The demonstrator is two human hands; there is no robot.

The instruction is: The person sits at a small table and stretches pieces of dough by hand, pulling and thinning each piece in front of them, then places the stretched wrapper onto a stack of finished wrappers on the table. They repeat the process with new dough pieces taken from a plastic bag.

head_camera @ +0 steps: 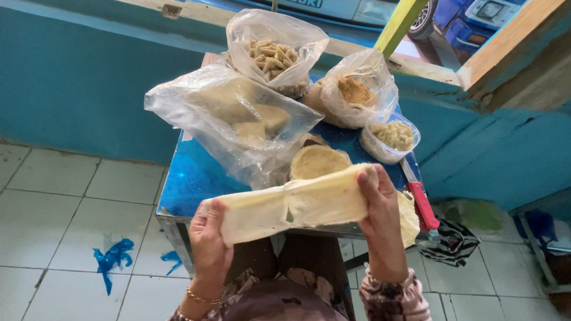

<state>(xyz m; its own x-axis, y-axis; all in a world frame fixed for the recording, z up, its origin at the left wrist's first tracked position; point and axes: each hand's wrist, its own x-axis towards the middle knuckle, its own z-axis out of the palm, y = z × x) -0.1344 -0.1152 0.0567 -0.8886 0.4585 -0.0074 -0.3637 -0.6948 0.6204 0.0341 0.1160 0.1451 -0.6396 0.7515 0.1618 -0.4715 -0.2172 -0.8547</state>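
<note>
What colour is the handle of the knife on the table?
Red; the knife handle shows clearly in the head view, beside the right hand.

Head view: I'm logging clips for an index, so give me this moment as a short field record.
setting: small blue table on a pale tiled floor, beside a teal wall
left hand: grips the lower end of a long pale dough strip
right hand: grips the strip's upper end
strip: held stretched between both hands, above the table's near edge
on table: three clear plastic bags of food pieces, a round flat dough disc, a red-handled knife
</note>
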